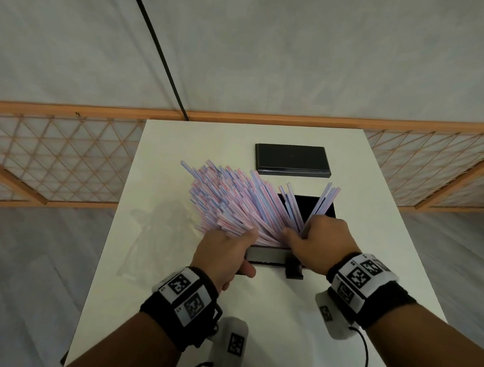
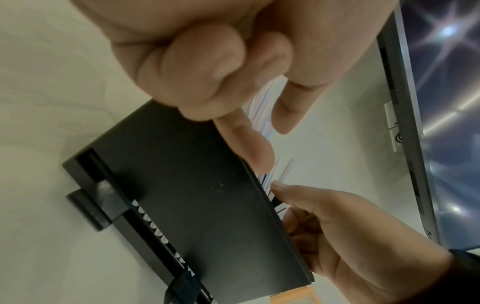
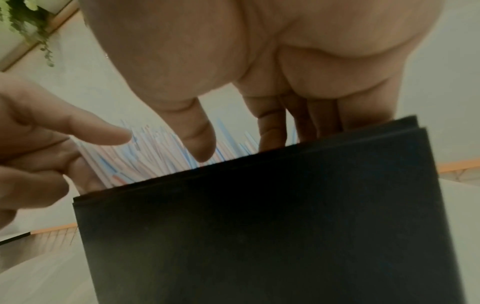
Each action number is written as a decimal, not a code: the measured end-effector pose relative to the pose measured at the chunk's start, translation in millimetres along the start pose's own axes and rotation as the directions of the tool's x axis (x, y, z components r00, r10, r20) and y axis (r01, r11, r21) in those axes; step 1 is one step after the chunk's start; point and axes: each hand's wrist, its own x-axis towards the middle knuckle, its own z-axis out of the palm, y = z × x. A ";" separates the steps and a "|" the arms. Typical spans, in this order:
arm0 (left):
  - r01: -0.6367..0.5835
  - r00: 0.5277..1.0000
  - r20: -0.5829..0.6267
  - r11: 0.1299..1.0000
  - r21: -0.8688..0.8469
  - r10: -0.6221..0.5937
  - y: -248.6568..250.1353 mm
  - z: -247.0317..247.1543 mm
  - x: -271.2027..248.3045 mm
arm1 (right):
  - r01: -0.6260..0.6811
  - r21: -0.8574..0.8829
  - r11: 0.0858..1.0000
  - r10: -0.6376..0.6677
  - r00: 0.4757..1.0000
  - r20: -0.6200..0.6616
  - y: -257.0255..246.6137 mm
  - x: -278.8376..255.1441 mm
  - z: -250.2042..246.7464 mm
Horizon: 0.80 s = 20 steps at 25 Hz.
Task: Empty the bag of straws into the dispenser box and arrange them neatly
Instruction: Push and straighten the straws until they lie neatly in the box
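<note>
The black dispenser box [image 1: 270,255] stands open in the middle of the white table [image 1: 374,251]. A big bunch of pink, blue and white straws [image 1: 228,199] sticks out of it, fanned up and to the left. My left hand [image 1: 230,249] holds the fan's base between thumb and index finger at the box's front left; its other fingers are curled. My right hand [image 1: 314,241] grips a smaller bunch leaning right, fingers down inside the box. The right wrist view shows the box wall [image 3: 259,226] with the straws [image 3: 155,148] behind it. The left wrist view shows the box front [image 2: 194,205].
The box's black lid [image 1: 292,159] lies flat behind it, near the table's far edge. A clear, limp plastic bag [image 1: 150,234] lies left of the box. A wooden lattice rail [image 1: 63,154] runs behind the table, and a black cable [image 1: 159,46] hangs down to it.
</note>
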 end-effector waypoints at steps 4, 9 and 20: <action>0.002 1.000 0.025 1.000 0.002 -0.002 0.7 0.4 -2.0 | -0.070 0.054 0.996 0.064 0.992 0.108 -12.3 7.4 -1.1; -0.004 0.999 0.035 1.000 -0.008 0.004 0.8 -4.0 -2.7 | 0.106 0.188 0.976 -0.113 0.993 0.023 -21.2 7.9 -2.9; 0.096 0.993 0.077 0.992 -0.085 -0.090 5.9 0.3 1.6 | 0.100 0.103 0.990 -0.120 0.969 0.215 -37.1 21.6 7.1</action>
